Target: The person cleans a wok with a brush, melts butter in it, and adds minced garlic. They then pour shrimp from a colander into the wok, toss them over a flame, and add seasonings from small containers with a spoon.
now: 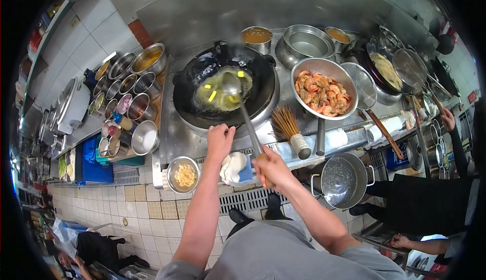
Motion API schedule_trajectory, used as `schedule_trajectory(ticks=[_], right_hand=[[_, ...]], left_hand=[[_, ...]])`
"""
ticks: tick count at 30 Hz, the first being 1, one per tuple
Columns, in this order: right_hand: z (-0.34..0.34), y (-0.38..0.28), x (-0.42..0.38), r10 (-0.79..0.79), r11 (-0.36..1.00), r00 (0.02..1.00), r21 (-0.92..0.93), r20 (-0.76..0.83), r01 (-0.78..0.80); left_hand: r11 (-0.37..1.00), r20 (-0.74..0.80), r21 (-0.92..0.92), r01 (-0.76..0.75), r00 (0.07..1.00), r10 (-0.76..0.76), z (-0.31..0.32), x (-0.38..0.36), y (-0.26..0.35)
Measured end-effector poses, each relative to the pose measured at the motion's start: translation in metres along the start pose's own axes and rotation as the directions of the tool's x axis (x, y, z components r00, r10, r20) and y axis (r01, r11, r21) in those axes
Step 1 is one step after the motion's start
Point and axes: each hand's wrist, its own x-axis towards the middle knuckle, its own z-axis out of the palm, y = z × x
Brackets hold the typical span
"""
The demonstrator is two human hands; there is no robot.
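Observation:
My right hand (273,168) is wrapped round the wooden grip of a long metal ladle (248,123). The ladle's bowl is down in the black wok (185,110), over bubbling yellowish oil (207,100) with bright yellow pieces (212,96) in it. My left hand (220,139) is at the wok's near rim, palm down, thumb apart from loosely bent fingers, and nothing shows in it. Below it a white cloth (233,167) lies at the stove's front edge. A small metal bowl of chopped garlic-like bits (184,175) sits left of my left forearm.
Right of the wok are a bamboo brush (287,125), a strainer pan of cooked shrimp (324,95) and a mesh skimmer (360,85). A large pot (344,181) stands below the front edge. Seasoning containers (142,107) crowd the left. A co-worker's hand (448,120) is at far right.

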Motion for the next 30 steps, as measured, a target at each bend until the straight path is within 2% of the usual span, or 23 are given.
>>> schedule_trajectory(ticks=[2, 3, 6, 7, 8, 10, 11, 12, 13, 15, 19, 21, 22, 23, 24, 26, 28, 30], right_hand=[[-0.010, -0.014, 0.038, 0.131, 0.959, 0.976, 0.229, 0.171, -0.169], [-0.015, -0.013, 0.061, 0.133, 0.938, 0.972, 0.293, 0.193, -0.186], [-0.029, -0.013, 0.088, 0.076, 0.972, 0.986, 0.209, 0.146, -0.105], [-0.029, -0.004, 0.083, -0.049, 0.997, 0.998, -0.053, 0.048, 0.051], [-0.026, 0.005, 0.078, -0.194, 0.927, 0.981, -0.327, -0.005, 0.181], [-0.009, 0.020, 0.050, -0.332, 0.869, 0.938, -0.417, -0.098, 0.264], [-0.014, 0.050, 0.055, -0.508, 0.760, 0.861, -0.482, -0.022, 0.436], [-0.003, 0.028, 0.025, -0.318, 0.894, 0.948, -0.342, -0.027, 0.290], [0.009, 0.006, -0.008, -0.107, 0.976, 0.994, -0.193, -0.007, 0.104], [0.006, 0.000, -0.002, 0.001, 0.998, 0.997, -0.069, 0.077, 0.004], [-0.014, -0.023, 0.068, 0.155, 0.958, 0.978, 0.219, 0.141, -0.183], [-0.021, -0.028, 0.088, 0.078, 0.985, 0.988, 0.141, 0.135, -0.097], [-0.022, -0.022, 0.082, 0.082, 0.984, 0.988, 0.144, 0.133, -0.101], [-0.019, -0.016, 0.075, -0.050, 0.998, 0.998, -0.039, 0.037, 0.051], [-0.013, -0.010, 0.067, -0.199, 0.955, 0.980, -0.230, -0.022, 0.188], [-0.009, 0.009, 0.049, -0.223, 0.953, 0.975, -0.216, -0.019, 0.214], [-0.002, -0.003, 0.023, -0.212, 0.954, 0.977, -0.218, 0.002, 0.207], [0.001, -0.009, 0.005, 0.001, 0.999, 0.999, 0.046, 0.053, -0.003]], left_hand=[[1.000, 0.003, -0.002, -0.005, 1.000, 0.005, 0.009, -0.001, -0.006], [1.000, -0.003, 0.004, -0.006, 1.000, 0.006, 0.010, 0.001, -0.006], [0.999, -0.007, -0.032, -0.026, 1.000, 0.025, 0.005, 0.002, 0.001], [0.999, -0.020, -0.048, -0.021, 1.000, 0.020, 0.002, 0.000, 0.002], [0.999, 0.023, -0.045, 0.021, 1.000, -0.020, -0.001, 0.002, 0.001], [0.999, 0.020, -0.032, 0.028, 0.999, -0.028, 0.001, 0.002, -0.008], [0.999, 0.034, -0.023, 0.025, 0.999, -0.024, 0.003, 0.002, -0.010], [1.000, 0.014, 0.002, 0.001, 1.000, -0.001, 0.001, 0.000, -0.007], [1.000, 0.019, -0.001, 0.001, 1.000, -0.001, 0.000, 0.002, -0.002], [1.000, -0.002, -0.011, 0.014, 1.000, -0.014, 0.002, 0.000, 0.002], [0.999, 0.029, -0.037, 0.036, 0.999, -0.035, 0.006, 0.001, 0.000], [0.999, 0.036, -0.035, 0.012, 0.999, -0.011, 0.010, 0.006, 0.003], [1.000, 0.037, -0.020, 0.009, 0.999, -0.009, 0.010, 0.003, 0.001], [1.000, 0.025, 0.001, 0.011, 1.000, -0.011, 0.006, 0.001, -0.003], [0.999, 0.055, -0.020, 0.048, 0.997, -0.046, 0.005, 0.004, -0.002], [0.998, 0.058, -0.003, 0.068, 0.996, -0.067, -0.001, 0.003, 0.001], [0.998, 0.075, -0.003, 0.068, 0.995, -0.068, -0.006, 0.001, 0.005], [0.996, 0.072, -0.016, 0.086, 0.994, -0.084, -0.004, 0.006, 0.006]])
